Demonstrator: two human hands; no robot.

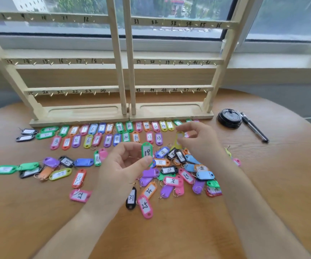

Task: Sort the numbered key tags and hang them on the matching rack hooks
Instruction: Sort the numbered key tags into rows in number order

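Note:
My left hand (pixel 122 165) pinches a green key tag marked 19 (pixel 147 152) upright above the table. My right hand (pixel 200 141) pinches a yellow key tag (pixel 178 140) just right of it; its number is blurred. Two wooden racks (pixel 121 60) with numbered hooks stand at the back, with no tags on the hooks in view. Two rows of tags (pixel 109 133) numbered from low to the teens lie in order before the rack bases. A loose heap of mixed tags (pixel 179 176) lies under and between my hands.
More loose tags (pixel 38 168) are scattered at the left. A black round lid (pixel 229 118) and a black pen (pixel 254 127) lie at the right, beside the rack base. Bare wooden tabletop (pixel 169 236) stretches toward me.

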